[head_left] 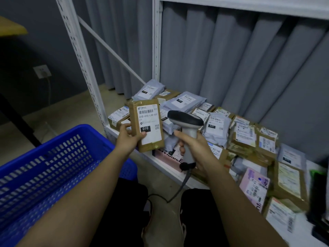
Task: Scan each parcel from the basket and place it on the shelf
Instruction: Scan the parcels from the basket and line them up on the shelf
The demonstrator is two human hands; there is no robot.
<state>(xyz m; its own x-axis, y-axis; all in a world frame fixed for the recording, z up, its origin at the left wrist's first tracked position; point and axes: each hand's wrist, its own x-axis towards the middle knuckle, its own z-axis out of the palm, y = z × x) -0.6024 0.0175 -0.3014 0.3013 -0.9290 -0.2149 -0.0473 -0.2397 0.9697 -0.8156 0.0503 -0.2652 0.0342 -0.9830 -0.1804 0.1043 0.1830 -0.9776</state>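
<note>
My left hand [128, 138] grips a small brown parcel [147, 125] upright, its white label with a barcode and "010" facing me. My right hand [191, 147] holds the grey handle of a barcode scanner [186, 120], whose dark head sits just right of the parcel. A blue plastic basket [58, 164] stands at the lower left; its inside shows no parcels from here. The low white shelf [160, 163] ahead carries several brown and grey parcels [213, 122].
White shelf uprights [83, 65] rise at the left, with a grey curtain [231, 59] behind the shelf. The scanner cable [178, 191] hangs down toward the floor between my legs. A wall socket [42, 71] is at the far left.
</note>
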